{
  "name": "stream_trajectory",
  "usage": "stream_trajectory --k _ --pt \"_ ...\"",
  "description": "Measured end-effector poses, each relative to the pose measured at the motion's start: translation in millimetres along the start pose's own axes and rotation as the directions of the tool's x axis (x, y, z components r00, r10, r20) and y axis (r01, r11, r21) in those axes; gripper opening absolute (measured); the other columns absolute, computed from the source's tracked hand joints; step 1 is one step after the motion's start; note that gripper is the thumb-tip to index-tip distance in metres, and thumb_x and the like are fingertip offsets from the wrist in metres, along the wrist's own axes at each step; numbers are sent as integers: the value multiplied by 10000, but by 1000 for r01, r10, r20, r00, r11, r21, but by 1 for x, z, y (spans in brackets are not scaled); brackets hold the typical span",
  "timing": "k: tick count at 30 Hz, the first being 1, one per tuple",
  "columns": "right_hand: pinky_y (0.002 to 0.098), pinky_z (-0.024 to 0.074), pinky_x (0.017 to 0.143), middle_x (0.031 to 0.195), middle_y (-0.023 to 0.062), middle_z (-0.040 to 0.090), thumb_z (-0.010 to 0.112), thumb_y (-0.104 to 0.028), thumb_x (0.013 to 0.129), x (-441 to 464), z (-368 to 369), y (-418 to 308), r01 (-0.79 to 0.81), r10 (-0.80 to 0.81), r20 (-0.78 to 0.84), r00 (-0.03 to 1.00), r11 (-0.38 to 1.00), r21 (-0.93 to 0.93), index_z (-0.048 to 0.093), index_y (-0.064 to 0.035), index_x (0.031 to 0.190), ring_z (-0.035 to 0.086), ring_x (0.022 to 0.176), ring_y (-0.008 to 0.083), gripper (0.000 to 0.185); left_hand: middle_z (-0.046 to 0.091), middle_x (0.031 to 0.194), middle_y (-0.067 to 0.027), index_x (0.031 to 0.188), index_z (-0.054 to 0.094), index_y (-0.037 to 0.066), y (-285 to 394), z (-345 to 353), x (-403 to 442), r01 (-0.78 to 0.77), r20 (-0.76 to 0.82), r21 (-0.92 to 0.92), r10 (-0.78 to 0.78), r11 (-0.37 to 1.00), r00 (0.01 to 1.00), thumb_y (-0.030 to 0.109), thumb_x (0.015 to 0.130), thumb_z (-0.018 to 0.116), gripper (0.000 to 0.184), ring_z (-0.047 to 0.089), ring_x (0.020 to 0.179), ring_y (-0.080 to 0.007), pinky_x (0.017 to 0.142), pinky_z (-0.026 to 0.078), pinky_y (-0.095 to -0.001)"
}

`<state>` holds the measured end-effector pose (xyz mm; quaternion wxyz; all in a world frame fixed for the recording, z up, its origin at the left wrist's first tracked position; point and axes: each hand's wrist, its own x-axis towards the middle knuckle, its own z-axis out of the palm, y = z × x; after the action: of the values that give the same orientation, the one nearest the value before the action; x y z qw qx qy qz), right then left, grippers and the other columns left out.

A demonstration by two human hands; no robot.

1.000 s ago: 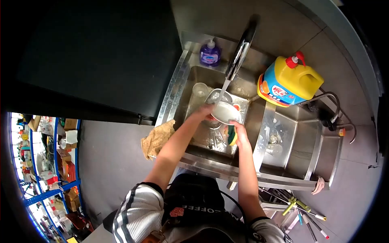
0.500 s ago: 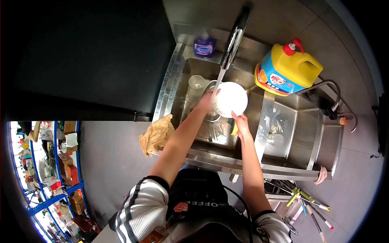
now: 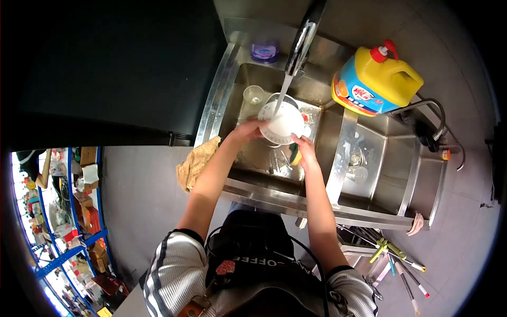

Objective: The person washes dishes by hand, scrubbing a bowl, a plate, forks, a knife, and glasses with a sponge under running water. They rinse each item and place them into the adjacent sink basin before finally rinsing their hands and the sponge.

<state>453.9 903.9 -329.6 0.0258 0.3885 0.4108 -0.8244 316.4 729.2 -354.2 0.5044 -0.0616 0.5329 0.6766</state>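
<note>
Both forearms reached forward over the sink (image 3: 269,179), left hand (image 3: 252,128) and right hand (image 3: 304,150) gripped opposite sides of a white bowl (image 3: 285,124), sponge (image 3: 296,155) at the right.

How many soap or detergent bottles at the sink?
2: a purple bottle at the back, left of the running faucet, and a large yellow jug with a red pump, right of it. A small orange item far right is unclear.
</note>
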Motion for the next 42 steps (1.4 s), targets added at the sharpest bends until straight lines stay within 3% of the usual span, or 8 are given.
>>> stream_trajectory --k 5,11,14,23,28,31,37,42 --pt "239 364 535 680 22 550 604 -62 758 11 5 -4 294 -369 -112 923 861 -414 580 44 800 449 584 90 117 602 941 -96 971 550 54 -34 -54 7 20 -242 -153 -57 988 969 219 814 548 228 587 823 -195 749 474 -328" --pt "416 442 766 834 213 605 575 -221 725 -8 -15 -19 -123 -454 -279 846 342 -932 599 -8 866 576 855 354 257 538 1101 -154 1178 389 44 -104 -93 77 325 -357 746 -63 582 932 246 723 608 544 524 994 -274 844 422 -342" --pt "420 447 759 847 198 608 558 -223 727 -24 -29 -15 -199 -374 -281 884 241 -950 601 -30 856 577 851 352 236 482 1175 -166 1300 223 61 -131 -75 83 327 -480 642 31 693 877 264 694 630 758 481 1054 -300 873 396 -365" --pt "399 443 689 759 197 604 568 -167 709 -44 -69 21 -102 -377 -236 896 342 -934 600 1 829 581 769 357 209 532 1025 -127 1189 335 70 -159 -44 133 323 -725 315 7 893 689 204 680 626 601 533 861 -252 700 424 -366" --pt "358 438 609 678 188 599 589 -100 707 -44 -86 33 23 -398 -227 889 534 -845 583 49 796 601 650 293 174 551 656 -41 695 548 73 -118 -33 100 208 -500 244 -61 947 864 108 666 592 64 510 525 -164 400 363 -275" --pt "298 435 604 714 151 614 573 -32 720 -55 -72 22 10 -371 -237 898 556 -831 579 88 846 572 634 188 174 559 688 -69 748 556 54 -123 -23 105 -159 -554 -105 75 982 829 78 667 572 86 523 555 -181 356 371 -266" --pt "294 437 618 730 166 622 567 -34 721 -65 -71 23 87 -370 -208 905 641 -762 575 97 874 582 652 181 201 594 726 -175 829 541 -22 -95 -3 125 -15 -292 -102 -16 995 956 106 736 503 163 615 636 -254 501 515 -318" --pt "307 443 644 753 192 624 567 -42 719 -72 -71 25 46 -363 -231 903 615 -787 571 92 888 604 682 214 216 609 794 -188 827 577 -4 -14 48 101 58 -227 785 200 617 953 158 777 468 201 625 723 -275 590 519 -361"
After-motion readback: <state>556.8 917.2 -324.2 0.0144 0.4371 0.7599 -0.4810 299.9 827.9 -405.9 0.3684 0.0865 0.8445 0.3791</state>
